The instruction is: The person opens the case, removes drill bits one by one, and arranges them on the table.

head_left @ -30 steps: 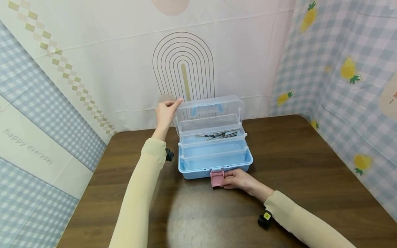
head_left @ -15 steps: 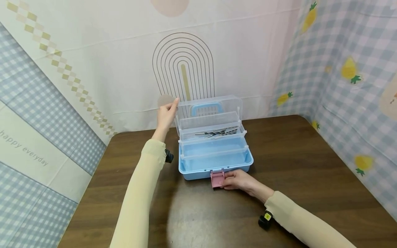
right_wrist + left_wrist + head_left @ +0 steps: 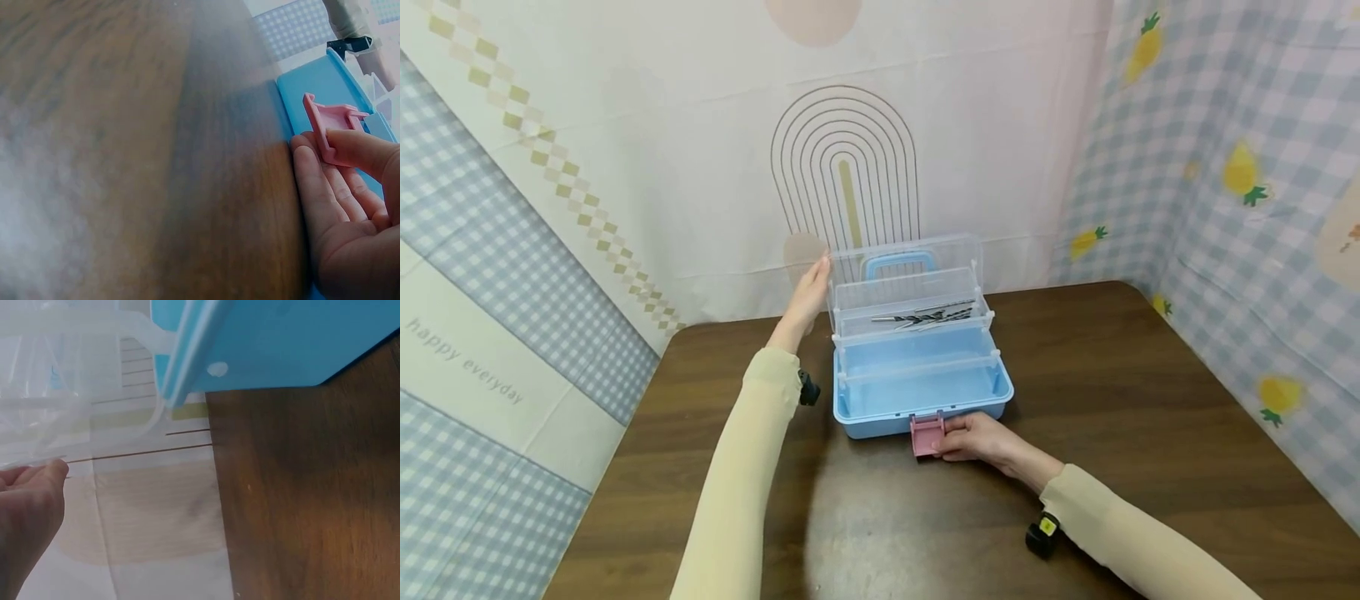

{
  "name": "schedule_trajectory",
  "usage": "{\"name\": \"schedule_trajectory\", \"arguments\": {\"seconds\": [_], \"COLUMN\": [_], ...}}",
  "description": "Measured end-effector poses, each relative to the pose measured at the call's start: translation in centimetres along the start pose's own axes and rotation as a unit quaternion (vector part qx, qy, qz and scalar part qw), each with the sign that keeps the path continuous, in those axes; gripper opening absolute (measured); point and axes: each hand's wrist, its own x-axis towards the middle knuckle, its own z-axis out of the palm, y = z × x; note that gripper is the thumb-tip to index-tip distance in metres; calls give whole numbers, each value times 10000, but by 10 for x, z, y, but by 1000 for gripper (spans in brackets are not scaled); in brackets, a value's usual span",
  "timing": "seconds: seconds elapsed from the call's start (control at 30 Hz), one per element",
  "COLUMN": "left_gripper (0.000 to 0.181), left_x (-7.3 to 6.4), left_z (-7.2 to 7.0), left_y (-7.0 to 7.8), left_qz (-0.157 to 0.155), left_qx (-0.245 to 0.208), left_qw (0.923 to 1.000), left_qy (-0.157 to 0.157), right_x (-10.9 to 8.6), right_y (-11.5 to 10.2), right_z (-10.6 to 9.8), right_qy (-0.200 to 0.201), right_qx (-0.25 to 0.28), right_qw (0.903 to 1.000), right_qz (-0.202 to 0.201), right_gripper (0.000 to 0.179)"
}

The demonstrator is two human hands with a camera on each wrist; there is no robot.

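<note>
A blue toolbox [image 3: 891,427] stands with its transparent lid [image 3: 955,247] raised. Its stepped clear trays are spread, and several metal drill bits [image 3: 925,318] lie in an upper one. My left hand [image 3: 806,298] holds the lid's left edge; in the left wrist view its fingertips meet the clear rim, the other fingers partly hidden. At the box's front, my right hand [image 3: 981,439] pinches the pink latch [image 3: 927,436], which is flipped outward. The right wrist view shows the thumb on the latch [image 3: 337,119] and the fingers beneath it.
The box rests on a dark wooden table [image 3: 1090,375]. Behind it hangs a white cloth [image 3: 700,183] with printed arches, and checked cloth [image 3: 1262,275] covers the right side. A blue handle [image 3: 898,262] sits on the lid.
The lid has tilted slightly farther back, and its blue handle has swung to show as a full loop. My left hand has shifted slightly down along the edge. The right hand stays on the latch.
</note>
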Motion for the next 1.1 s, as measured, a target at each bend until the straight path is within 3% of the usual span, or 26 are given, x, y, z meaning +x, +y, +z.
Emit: {"name": "schedule_trajectory", "arguments": {"seconds": [0.23, 0.4, 0.5, 0.57, 0.73, 0.83, 1.1], "left_gripper": [64, 65, 65, 61, 55, 58, 57], "left_x": [-4, -5, -6, -14, -19, -14, -18], "left_z": [-3, -1, 1, 2, 5, 6, 7], "left_y": [-10, -13, -15, -8, -15, -31, -32], "left_qz": [-27, -33, -150, -277, -462, -386, -132], "left_qx": [-184, -190, -107, -17, -108, -194, 176], "left_qw": [9997, 9998, 9998, 9996, 9988, 9990, 9997], "left_qy": [-151, -78, -5, -14, -138, -119, 82], "right_x": [-2, -3, -4, -4, -6, -6, -7], "right_y": [-1, -1, -2, -2, 0, 1, 2], "right_z": [6, 8, 8, 9, 11, 12, 13], "right_qy": [-30, -5, 30, 45, 56, 48, 74], "right_qx": [43, 15, -22, -45, -42, -16, -10], "right_qw": [10000, 10000, 10000, 10000, 10000, 10000, 10000], "right_qz": [-1, 18, 37, 41, 25, 10, 7], "right_gripper": [28, 28, 28, 28, 28, 28, 27]}}
